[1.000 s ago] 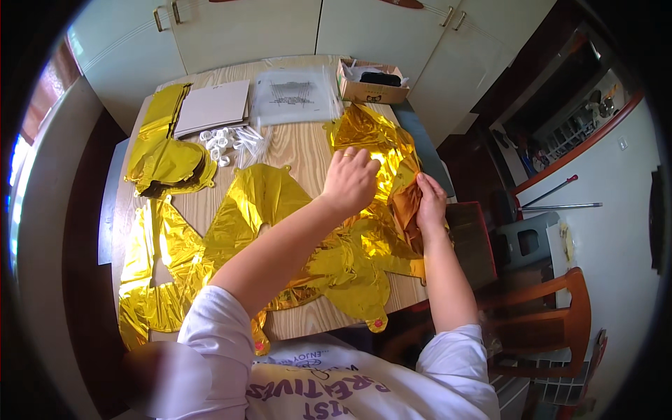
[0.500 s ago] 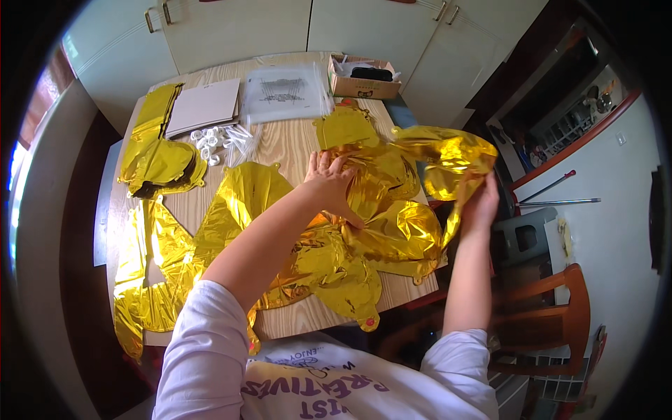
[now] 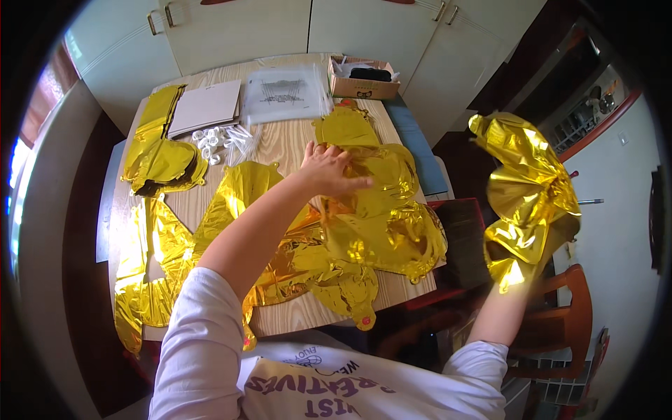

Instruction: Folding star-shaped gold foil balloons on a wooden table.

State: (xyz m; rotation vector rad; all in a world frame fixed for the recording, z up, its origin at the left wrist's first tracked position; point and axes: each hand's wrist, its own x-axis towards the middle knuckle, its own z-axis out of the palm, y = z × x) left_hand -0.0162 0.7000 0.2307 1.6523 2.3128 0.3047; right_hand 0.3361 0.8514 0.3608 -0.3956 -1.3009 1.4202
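Observation:
Off the table's right edge, a crumpled gold foil balloon (image 3: pixel 528 192) hangs in the air. My right hand (image 3: pixel 539 260) holds it, its fingers hidden behind the foil. My left hand (image 3: pixel 330 170) lies with thumb and fingers apart on the flat gold foil balloons (image 3: pixel 381 224) at the table's right side. More uninflated balloons (image 3: pixel 241 196) spread left of my left forearm and toward the near edge. A folded stack of gold foil balloons (image 3: pixel 154 140) rests at the far left.
White cardboard sheets (image 3: pixel 205 108), small white plastic pieces (image 3: pixel 213 142) and a clear plastic packet (image 3: pixel 287 94) lie at the back of the wooden table (image 3: pixel 280 150). A small box (image 3: pixel 364 84) with a dark item stands behind. A wooden chair (image 3: pixel 570 315) stands to the right.
My right hand has carried a foil balloon off the pile, rightward past the table edge. My left hand has shifted slightly and stays on the pile, which now lies flatter.

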